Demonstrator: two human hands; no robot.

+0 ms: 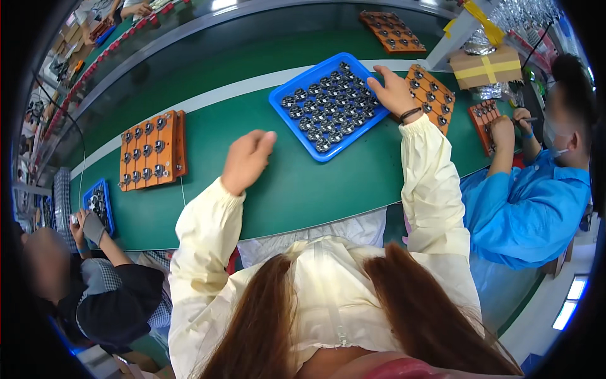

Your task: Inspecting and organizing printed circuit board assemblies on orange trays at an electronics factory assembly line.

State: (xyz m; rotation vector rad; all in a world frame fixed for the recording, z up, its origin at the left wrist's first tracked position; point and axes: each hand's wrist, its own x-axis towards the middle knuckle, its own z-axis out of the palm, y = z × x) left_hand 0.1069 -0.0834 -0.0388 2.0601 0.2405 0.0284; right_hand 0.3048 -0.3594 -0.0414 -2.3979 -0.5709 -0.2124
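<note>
My left hand (pixel 248 161) hovers over the green worktop, left of a blue plastic tray (pixel 302 140). Its thumb stands away from the loosely curled fingers, and nothing shows in it. Small round black-and-silver parts (pixel 325 108) sit in rows inside the tray. At the tray's right rim is my right hand (pixel 394 91), thumb and forefinger spread apart. Whether it touches the rim I cannot tell. Just beyond that hand lies an orange board (pixel 435 95) carrying several round parts. Two stacked orange boards (pixel 148 151), the upper one with similar parts, stand off to my left.
Another orange board (pixel 392 31) rests at the far side of the green table (pixel 252 208). On the right, a person in blue (pixel 527 202) works at a smaller orange board (pixel 485 120). A co-worker (pixel 120 284) at left reaches beside a blue tray (pixel 108 205). A taped carton (pixel 486 66) stands back right.
</note>
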